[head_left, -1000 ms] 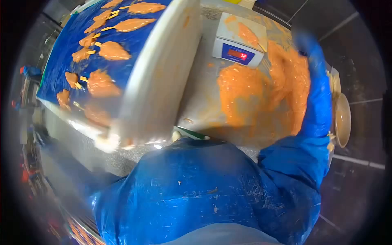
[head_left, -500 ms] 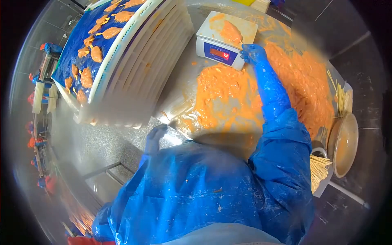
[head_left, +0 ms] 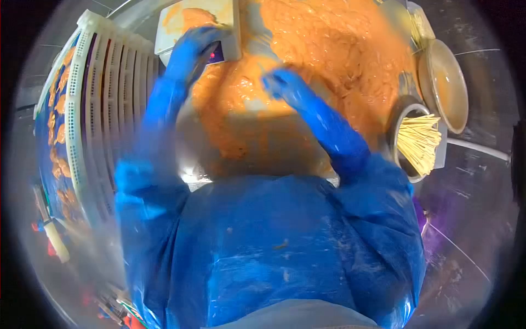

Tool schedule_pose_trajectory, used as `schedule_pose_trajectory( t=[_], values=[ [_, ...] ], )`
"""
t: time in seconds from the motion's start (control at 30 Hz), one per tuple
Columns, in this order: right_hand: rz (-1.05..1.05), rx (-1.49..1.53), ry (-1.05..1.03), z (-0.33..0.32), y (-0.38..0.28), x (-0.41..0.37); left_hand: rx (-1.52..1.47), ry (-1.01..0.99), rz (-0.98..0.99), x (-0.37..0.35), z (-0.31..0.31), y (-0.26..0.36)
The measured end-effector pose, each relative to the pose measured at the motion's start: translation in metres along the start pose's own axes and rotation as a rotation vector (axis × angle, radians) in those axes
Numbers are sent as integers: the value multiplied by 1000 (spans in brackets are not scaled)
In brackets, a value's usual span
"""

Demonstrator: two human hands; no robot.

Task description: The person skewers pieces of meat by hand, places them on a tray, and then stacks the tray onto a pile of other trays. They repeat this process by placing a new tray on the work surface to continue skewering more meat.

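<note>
My left hand [head_left: 198, 45], in a blue glove, reaches over the front of the white scale [head_left: 230, 22], beside the orange meat piece [head_left: 196, 17] on its plate. The fingers are curved and partly cover the display; whether they grip the meat or its stick is hidden. My right hand [head_left: 282, 85], also gloved in blue, hovers over the marinated meat spread on the metal table. Its fingers are bent together, and anything between them is too blurred to make out. A large heap of orange meat [head_left: 350, 49] lies beyond it.
White stacked trays [head_left: 82, 109] stand at the left, the outermost bearing meat pieces on blue film. At the right are a container of wooden sticks [head_left: 419, 143] and a tilted bowl [head_left: 445, 82]. More sticks show behind the bowl.
The view has swung right. My left hand has come up from the table's near edge to the scale. My right hand has left the scale and moved toward me over the meat.
</note>
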State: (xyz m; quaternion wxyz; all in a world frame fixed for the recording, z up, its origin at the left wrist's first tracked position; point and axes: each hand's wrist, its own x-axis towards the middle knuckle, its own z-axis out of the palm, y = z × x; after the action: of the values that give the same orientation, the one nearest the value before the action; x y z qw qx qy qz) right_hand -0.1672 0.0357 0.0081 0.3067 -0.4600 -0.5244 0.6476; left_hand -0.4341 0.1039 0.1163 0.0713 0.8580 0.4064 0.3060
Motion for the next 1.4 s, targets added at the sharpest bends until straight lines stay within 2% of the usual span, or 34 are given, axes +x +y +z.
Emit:
schedule_pose_trajectory(
  t=[0.07, 0.1, 0.17, 0.23, 0.27, 0.3, 0.33, 0.4, 0.43, 0.5, 0.57, 0.6, 0.63, 0.7, 0.73, 0.77, 0.8, 0.83, 0.87, 0.9, 0.93, 0.97, 1.0, 1.03, 1.07, 1.1, 1.13, 1.17, 1.2, 1.27, 1.4],
  values=[
    [84, -129, -42, 3, 13, -67, 86, -135, 313, 40, 12, -43],
    [207, 80, 78, 18, -21, -106, 106, -151, 316, 46, 2, -58],
    [302, 142, 231, 16, 7, -155, 88, -540, 373, 67, -1, -71],
    [312, 154, 368, 7, 11, -199, 197, -731, 445, 82, 19, -100],
    [315, 140, 444, 3, 12, -227, -45, -668, 282, 79, 31, -106],
    [329, 151, 540, -2, 11, -252, -545, -667, -137, 79, 40, -103],
    [256, 159, 597, -6, 10, -268, -220, -705, 32, 84, 49, -137],
    [68, 90, 669, -11, -13, -297, -663, -806, -237, 100, 36, -152],
    [36, -53, 715, -45, 10, -322, -862, -820, -376, 111, 26, -145],
    [53, 44, 824, -79, -26, -349, -935, -371, -613, 119, 1, -127],
    [4, -453, 937, -158, 10, -381, -414, -352, -53, 135, -39, -111],
    [16, -730, 966, -191, 22, -393, -322, -388, -19, 137, -58, -99],
    [250, -1051, 1006, -205, 12, -392, -318, -385, -31, 126, -62, -82],
    [525, -1302, 892, -216, -3, -382, -432, -151, -332, 102, -67, -41],
    [513, -1303, 871, -222, 4, -381, -614, -93, -416, 77, -55, -25],
    [499, -1555, 779, -231, 16, -382, -693, -43, -520, 54, -42, 13],
    [471, -1805, 678, -242, 29, -383, -868, -6, -694, 25, -24, 20],
    [460, -1806, 662, -255, 45, -387, -1121, -78, -582, -6, 1, 30],
    [471, -1844, 600, -269, 60, -391, -1227, 56, -574, -43, 39, 44],
    [466, -1884, 542, -280, 71, -396, -1208, 155, -949, -57, 46, 116],
    [443, -1929, 524, -278, 64, -394, -1350, -1, -800, -122, 92, 64],
    [396, -1963, 495, -271, 59, -394, -1409, 13, -919, -147, 117, 85],
    [276, -1923, 474, -288, 79, -407, -1135, 20, -1093, -172, 131, 99],
    [364, -1500, 689, -283, 75, -399, -937, -7, -1138, -171, 120, 138],
    [152, -1866, 438, -287, 69, -406, -754, 91, -948, -187, 122, 152],
    [293, -1915, 375, -278, 56, -401, -618, 229, -781, -202, 130, 151],
    [311, -1922, 347, -289, 59, -398, -379, 235, -672, -199, 120, 160],
    [321, -1891, 360, -293, 61, -400, -157, 214, -557, -195, 114, 168],
    [314, -1827, 398, -288, 55, -400, -142, 217, -579, -196, 111, 173],
    [305, -1659, 490, -288, 38, -405, -115, 38, -363, -194, 118, 186],
    [241, -1253, 723, -263, -17, -417, -14, -78, -272, -190, 141, 203]
  ],
)
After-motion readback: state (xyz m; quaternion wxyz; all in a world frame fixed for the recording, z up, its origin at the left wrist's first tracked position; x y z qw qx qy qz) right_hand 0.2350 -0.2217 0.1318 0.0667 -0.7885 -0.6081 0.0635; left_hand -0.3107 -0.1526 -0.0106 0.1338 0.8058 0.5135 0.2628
